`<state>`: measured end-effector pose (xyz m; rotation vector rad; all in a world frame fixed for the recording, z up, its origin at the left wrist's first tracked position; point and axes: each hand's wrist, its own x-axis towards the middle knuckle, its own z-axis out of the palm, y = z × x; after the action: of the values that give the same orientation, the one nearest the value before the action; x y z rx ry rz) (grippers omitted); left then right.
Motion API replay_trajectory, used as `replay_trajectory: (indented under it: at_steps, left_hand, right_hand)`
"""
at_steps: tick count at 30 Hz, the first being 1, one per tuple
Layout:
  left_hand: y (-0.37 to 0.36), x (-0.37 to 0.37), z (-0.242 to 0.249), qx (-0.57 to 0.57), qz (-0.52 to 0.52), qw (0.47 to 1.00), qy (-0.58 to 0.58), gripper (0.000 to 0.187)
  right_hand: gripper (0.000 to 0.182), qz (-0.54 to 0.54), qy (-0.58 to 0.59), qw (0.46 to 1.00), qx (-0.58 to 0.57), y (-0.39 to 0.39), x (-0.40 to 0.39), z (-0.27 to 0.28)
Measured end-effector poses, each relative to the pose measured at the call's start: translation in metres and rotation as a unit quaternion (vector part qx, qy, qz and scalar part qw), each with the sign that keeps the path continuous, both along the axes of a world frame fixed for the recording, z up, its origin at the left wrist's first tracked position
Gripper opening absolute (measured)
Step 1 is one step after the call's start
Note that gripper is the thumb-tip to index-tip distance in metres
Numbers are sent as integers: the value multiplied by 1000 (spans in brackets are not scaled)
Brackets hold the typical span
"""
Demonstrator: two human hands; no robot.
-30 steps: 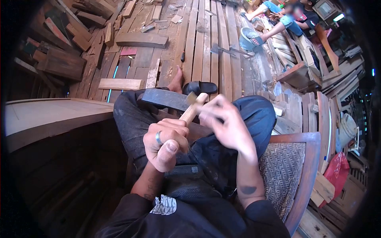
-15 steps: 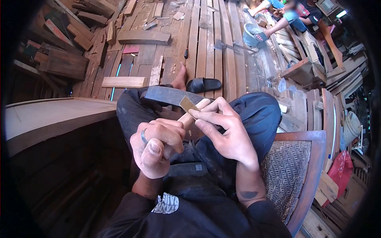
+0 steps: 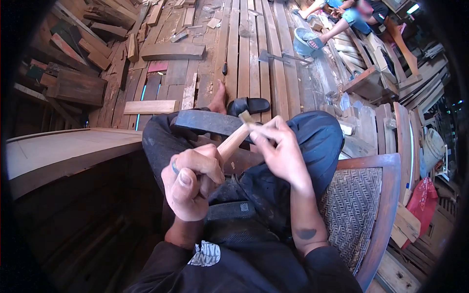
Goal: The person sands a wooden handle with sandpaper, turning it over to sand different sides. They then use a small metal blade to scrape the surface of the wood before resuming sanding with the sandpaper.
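Note:
A pale wooden stick [image 3: 233,143] slants up and to the right above my lap. My left hand [image 3: 192,178], with a ring on one finger, is wrapped round its lower end. At the upper end, my right hand [image 3: 278,146] pinches a small tan piece of sandpaper [image 3: 246,117] against the wood. The fingers of that hand are slightly blurred. A dark, curved sandal sole [image 3: 207,122] lies across behind the stick, over my crossed legs.
A black sandal [image 3: 249,105], a screwdriver [image 3: 224,69] and a hammer-like tool [image 3: 273,56] lie on the plank floor. Another person's legs [image 3: 334,33] are beside a bucket [image 3: 307,41]. A woven chair seat [image 3: 352,210] is at my right.
My right hand has moved slightly up along the stick with the sandpaper, which now sits nearer the tip. My left hand keeps its hold. The whole view has shifted a little.

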<state>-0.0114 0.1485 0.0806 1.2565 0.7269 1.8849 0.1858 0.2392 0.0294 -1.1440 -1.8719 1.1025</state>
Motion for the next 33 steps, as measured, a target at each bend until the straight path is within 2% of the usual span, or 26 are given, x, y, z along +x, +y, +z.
replay_trajectory:
  at_steps: [1,3,5,6,7,9,11,13,16,17,19,20,21,23,26,27,30,31,33]
  left_hand:
    - [0,-1,-1,-9,3,1000,4,54]
    - [-3,-1,-2,-18,-5,1000,-13,56]
    - [-4,3,-2,-24,0,999,-47,58]
    - [-4,3,-1,-31,7,998,-50,58]
    - [-3,4,0,-35,16,998,-54,58]
    - [-2,6,1,-33,19,997,-65,59]
    - [-2,7,-1,-27,15,997,-77,58]
    - [-3,10,-1,-34,35,994,-95,57]
    - [-3,8,-1,-37,39,993,-108,56]
    - [-2,7,-1,-35,38,992,-112,55]
    - [4,9,2,-32,48,993,-106,52]
    - [4,10,2,-35,56,993,-102,52]
    - [4,11,3,-40,59,990,-118,52]
    - [6,10,5,-43,61,986,-146,52]
    - [5,6,4,-45,53,988,-136,52]
    - [4,7,4,-45,52,988,-135,51]
    - [0,11,-1,-26,13,995,-96,55]
    - [1,10,-1,-18,-4,996,-86,56]
    - [-3,8,-4,-34,1,994,-107,57]
  right_hand:
    - [26,19,-22,999,33,-11,-3,21]
    - [27,91,47,994,33,-29,-10,46]
    - [26,83,41,996,10,-25,-7,38]
    - [26,38,-11,998,42,-16,-4,21]
    - [26,-30,-37,999,25,-8,-3,2]
    - [26,-57,-28,998,13,-9,-3,-11]
    - [26,10,2,995,98,-32,-13,22]
    - [28,54,61,995,53,-50,-20,44]
    - [27,-42,4,994,96,-26,-17,0]
    - [28,-85,37,995,23,-19,-18,-11]
    - [28,-65,-3,994,87,-26,-22,4]
    - [28,-17,9,992,122,-37,-24,19]
    - [28,22,48,996,78,-50,-29,40]
    - [28,37,63,994,81,-53,-34,44]
    - [27,-93,11,993,77,-18,-24,-14]
    - [27,-109,31,993,11,-16,-21,-19]
    - [27,-46,45,990,129,-44,-34,23]
    - [30,-16,56,993,100,-57,-37,43]
    - [30,7,77,993,91,-54,-34,41]
